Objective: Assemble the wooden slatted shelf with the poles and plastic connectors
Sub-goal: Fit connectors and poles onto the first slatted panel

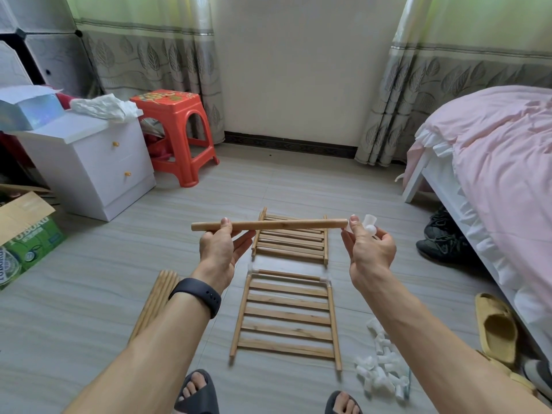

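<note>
My left hand pinches a wooden pole near its left end and holds it level above the floor. My right hand grips a white plastic connector at the pole's right end. Below lie two wooden slatted panels. The near panel has a pole and white connectors across its top corners. The far panel lies flat, partly hidden behind the held pole. A bundle of spare poles lies under my left forearm. Several loose white connectors are heaped on the floor at right.
A white bedside cabinet and a red plastic stool stand at left, with a green cardboard box nearer. A pink bed fills the right side, shoes and a yellow slipper beside it. My feet in dark slippers are at the bottom.
</note>
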`<state>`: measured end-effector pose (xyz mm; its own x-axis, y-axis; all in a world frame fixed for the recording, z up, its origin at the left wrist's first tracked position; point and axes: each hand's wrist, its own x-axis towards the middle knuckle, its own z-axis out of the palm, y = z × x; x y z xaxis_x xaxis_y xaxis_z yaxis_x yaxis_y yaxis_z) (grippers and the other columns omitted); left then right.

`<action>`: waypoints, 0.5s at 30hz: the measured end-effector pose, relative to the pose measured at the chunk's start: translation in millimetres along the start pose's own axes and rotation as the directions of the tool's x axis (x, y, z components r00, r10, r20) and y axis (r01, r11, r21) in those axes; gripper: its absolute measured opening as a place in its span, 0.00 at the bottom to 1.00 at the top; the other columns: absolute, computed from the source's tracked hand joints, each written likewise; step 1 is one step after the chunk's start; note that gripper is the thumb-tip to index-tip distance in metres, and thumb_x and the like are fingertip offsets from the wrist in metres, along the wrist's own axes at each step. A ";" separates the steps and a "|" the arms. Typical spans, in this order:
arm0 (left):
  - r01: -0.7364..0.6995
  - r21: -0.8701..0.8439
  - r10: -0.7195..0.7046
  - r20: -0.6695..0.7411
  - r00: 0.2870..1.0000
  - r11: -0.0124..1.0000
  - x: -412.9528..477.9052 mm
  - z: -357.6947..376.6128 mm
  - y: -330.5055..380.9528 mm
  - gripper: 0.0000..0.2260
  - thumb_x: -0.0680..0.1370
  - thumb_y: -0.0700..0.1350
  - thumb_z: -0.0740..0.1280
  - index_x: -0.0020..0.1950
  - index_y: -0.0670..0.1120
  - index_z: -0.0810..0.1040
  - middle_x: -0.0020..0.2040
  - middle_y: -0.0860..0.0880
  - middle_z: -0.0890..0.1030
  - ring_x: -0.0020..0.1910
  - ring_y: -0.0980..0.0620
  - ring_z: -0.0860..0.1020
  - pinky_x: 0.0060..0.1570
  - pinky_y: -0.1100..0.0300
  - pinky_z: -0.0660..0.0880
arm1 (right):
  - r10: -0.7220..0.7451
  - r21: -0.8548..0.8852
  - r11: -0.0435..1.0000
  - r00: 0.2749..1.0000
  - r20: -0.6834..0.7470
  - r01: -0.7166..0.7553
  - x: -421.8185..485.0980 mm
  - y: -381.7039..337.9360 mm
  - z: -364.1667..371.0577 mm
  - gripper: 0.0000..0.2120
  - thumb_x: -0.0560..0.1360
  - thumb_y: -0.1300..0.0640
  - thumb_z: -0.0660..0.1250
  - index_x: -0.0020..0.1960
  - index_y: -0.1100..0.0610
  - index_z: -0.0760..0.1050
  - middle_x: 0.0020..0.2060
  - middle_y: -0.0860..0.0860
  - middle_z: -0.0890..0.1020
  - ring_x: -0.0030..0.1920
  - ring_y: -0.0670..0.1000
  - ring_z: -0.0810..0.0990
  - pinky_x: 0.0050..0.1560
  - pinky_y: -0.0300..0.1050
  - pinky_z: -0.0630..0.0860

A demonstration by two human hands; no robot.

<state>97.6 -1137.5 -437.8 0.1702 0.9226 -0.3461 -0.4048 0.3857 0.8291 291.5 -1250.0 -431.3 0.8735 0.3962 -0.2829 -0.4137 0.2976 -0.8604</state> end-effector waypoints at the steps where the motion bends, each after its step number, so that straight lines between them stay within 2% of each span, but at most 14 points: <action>1: 0.002 0.004 -0.002 0.000 1.000 1.000 0.1 0.5 0.1 0.07 0.86 0.45 0.59 0.54 0.42 0.71 0.56 0.39 0.82 0.48 0.43 0.85 0.47 0.52 0.81 | 0.000 0.000 1.000 1.000 0.013 0.000 0.5 -0.9 -0.8 0.18 0.74 0.61 0.75 0.59 0.57 0.70 0.55 0.57 0.79 0.48 0.53 0.85 0.47 0.45 0.83; 5: 0.006 0.015 -0.006 -0.004 1.000 1.000 1.8 0.0 1.0 0.08 0.85 0.45 0.60 0.58 0.40 0.71 0.56 0.39 0.82 0.48 0.43 0.85 0.46 0.52 0.81 | 0.002 -0.115 0.993 0.987 0.161 0.016 4.4 0.8 -5.0 0.26 0.75 0.61 0.74 0.70 0.63 0.69 0.58 0.61 0.79 0.54 0.56 0.84 0.57 0.52 0.82; 8: 0.007 0.014 -0.007 -0.018 1.000 1.000 3.4 -1.1 1.1 0.11 0.85 0.46 0.60 0.63 0.39 0.71 0.57 0.39 0.82 0.48 0.43 0.85 0.45 0.53 0.81 | -0.005 -0.207 0.977 0.978 0.208 0.049 3.8 5.7 -7.1 0.29 0.74 0.58 0.75 0.69 0.68 0.71 0.59 0.63 0.80 0.54 0.56 0.85 0.56 0.51 0.83; 9: 0.015 0.004 -0.015 -0.024 1.000 1.000 3.2 -1.0 1.2 0.12 0.85 0.46 0.60 0.64 0.38 0.71 0.57 0.39 0.82 0.48 0.43 0.85 0.44 0.54 0.82 | -0.010 -0.227 0.972 0.976 0.219 0.061 5.0 6.6 -7.9 0.25 0.74 0.58 0.75 0.66 0.68 0.73 0.58 0.63 0.81 0.54 0.56 0.85 0.56 0.51 0.83; 12: 0.032 -0.052 -0.034 -0.041 0.999 0.998 3.3 -0.8 4.1 0.13 0.85 0.45 0.61 0.65 0.38 0.72 0.57 0.39 0.82 0.49 0.42 0.85 0.42 0.54 0.82 | 0.005 -0.276 0.957 0.949 0.317 0.087 3.7 4.8 -8.6 0.03 0.78 0.62 0.70 0.49 0.62 0.79 0.50 0.61 0.83 0.53 0.58 0.85 0.58 0.51 0.81; 15: 0.012 -0.080 -0.017 -0.066 0.998 0.997 3.4 0.7 7.0 0.10 0.85 0.45 0.61 0.61 0.40 0.72 0.55 0.40 0.83 0.46 0.43 0.85 0.40 0.55 0.82 | -0.026 -0.298 0.943 0.926 0.376 0.148 2.0 4.2 -7.6 0.03 0.79 0.63 0.68 0.52 0.63 0.79 0.48 0.58 0.84 0.52 0.56 0.86 0.58 0.49 0.81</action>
<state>95.9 -1131.7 -432.9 0.1176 0.9139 -0.3884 -0.4732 0.3955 0.7872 293.4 -1254.6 -438.7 0.7230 0.6862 -0.0802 -0.1848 0.0803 -0.9795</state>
